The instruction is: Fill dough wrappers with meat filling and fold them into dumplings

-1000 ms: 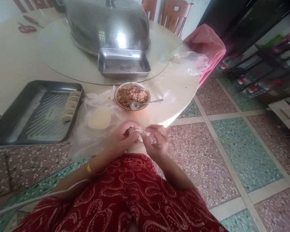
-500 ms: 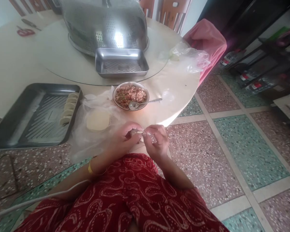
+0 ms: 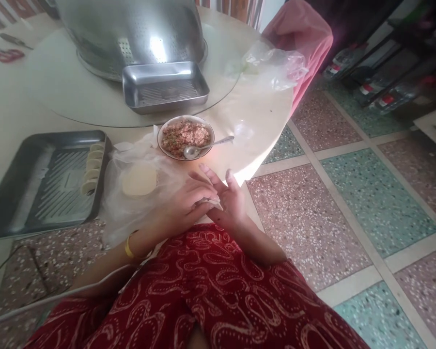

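My left hand (image 3: pixel 192 199) is closed on a dumpling (image 3: pixel 213 202), of which only a pale dough edge shows between the fingertips. Right beside it, my right hand (image 3: pixel 232 198) is open, palm turned up and fingers spread. Its fingertips look whitish. Beyond both hands stands a bowl (image 3: pixel 161 148) of minced filling (image 3: pixel 181 135), with a metal spoon (image 3: pixel 218 142) resting in it. To the left, a stack of round dough wrappers (image 3: pixel 140 180) lies on a plastic bag (image 3: pixel 112 208). Several folded dumplings (image 3: pixel 91 169) line the right side of a dark tray (image 3: pixel 51 208).
A smaller metal tray (image 3: pixel 166 102) and a large perforated metal cover (image 3: pixel 138 34) stand on the glass turntable (image 3: pixel 47 92). Red-handled scissors (image 3: pixel 10 55) lie at the far left. A clear plastic bag (image 3: pixel 276 68) lies by the pink-covered chair (image 3: pixel 301 34).
My right hand has let go of the dough and opened out, palm up. My left hand keeps the dumpling. The view has shifted, so the table things sit further left.
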A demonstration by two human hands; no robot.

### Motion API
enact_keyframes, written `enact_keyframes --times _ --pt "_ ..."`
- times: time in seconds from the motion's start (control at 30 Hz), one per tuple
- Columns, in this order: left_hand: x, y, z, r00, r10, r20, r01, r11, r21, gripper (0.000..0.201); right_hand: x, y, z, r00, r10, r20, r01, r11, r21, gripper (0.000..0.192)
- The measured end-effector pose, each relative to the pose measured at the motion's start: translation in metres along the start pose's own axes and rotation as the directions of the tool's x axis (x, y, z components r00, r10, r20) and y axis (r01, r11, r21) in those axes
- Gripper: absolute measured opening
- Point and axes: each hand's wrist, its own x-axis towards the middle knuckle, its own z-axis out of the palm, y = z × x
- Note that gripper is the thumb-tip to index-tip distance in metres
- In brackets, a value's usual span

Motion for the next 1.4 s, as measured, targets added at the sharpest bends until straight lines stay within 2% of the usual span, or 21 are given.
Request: enact_keyframes --times 0.07,0.13,0.2,0.27,0.4,0.53,0.67,0.8,0.9,1.0,1.13,1.27,1.4 --pt "0.003 -0.001 -0.003 0.995 0.094 0.016 -0.095 0.992 0.08 0.017 -0.001 -0.006 0.001 0.975 0.185 0.124 -0.211 0.947 0.243 0.074" --pt "0.005 -0.003 -0.007 0.987 0.151 0.053 -0.157 0.975 0.156 0.014 -0.002 -0.011 0.0 0.918 0.307 0.251 -0.391 0.807 0.443 0.078" --pt "0.007 -0.005 -0.012 0.977 0.186 0.1 -0.205 0.953 0.223 0.013 -0.003 -0.014 -0.001 0.888 0.356 0.291 -0.46 0.702 0.544 0.081" --pt "0.008 -0.007 -0.016 0.966 0.223 0.13 -0.25 0.931 0.267 0.011 -0.003 -0.014 -0.003 0.88 0.368 0.302 -0.475 0.648 0.596 0.079" --pt "0.013 -0.005 -0.017 0.955 0.273 0.118 -0.295 0.92 0.258 0.011 -0.004 -0.011 -0.005 0.906 0.312 0.288 -0.424 0.688 0.589 0.069" --pt "0.015 -0.005 -0.017 0.962 0.24 0.129 -0.264 0.939 0.22 0.015 -0.006 -0.008 -0.007 0.904 0.331 0.27 -0.428 0.689 0.585 0.062" --pt "0.014 -0.008 -0.016 0.946 0.307 0.108 -0.325 0.914 0.245 0.015 -0.006 -0.006 -0.007 0.904 0.301 0.303 -0.426 0.694 0.581 0.068" --pt "0.015 -0.004 -0.011 0.949 0.301 0.093 -0.315 0.92 0.233 0.013 -0.006 -0.001 -0.006 0.889 0.289 0.355 -0.456 0.625 0.634 0.071" --pt "0.017 -0.001 -0.008 0.963 0.236 0.132 -0.257 0.949 0.182 0.014 -0.006 0.002 -0.005 0.873 0.318 0.37 -0.488 0.555 0.673 0.072" --pt "0.02 0.0 -0.007 0.96 0.212 0.185 -0.247 0.95 0.191 0.012 -0.006 0.002 -0.005 0.859 0.351 0.373 -0.511 0.523 0.682 0.072" --pt "0.024 0.001 -0.009 0.942 0.223 0.25 -0.286 0.923 0.257 0.017 -0.005 -0.001 -0.008 0.872 0.348 0.345 -0.49 0.599 0.634 0.076" --pt "0.029 0.006 -0.008 0.892 0.295 0.342 -0.384 0.895 0.229 0.023 -0.005 -0.001 -0.007 0.905 0.282 0.317 -0.418 0.726 0.546 0.084" --pt "0.031 0.007 -0.006 0.887 0.229 0.401 -0.328 0.924 0.196 0.03 -0.005 0.004 -0.006 0.915 0.264 0.304 -0.391 0.758 0.521 0.087"
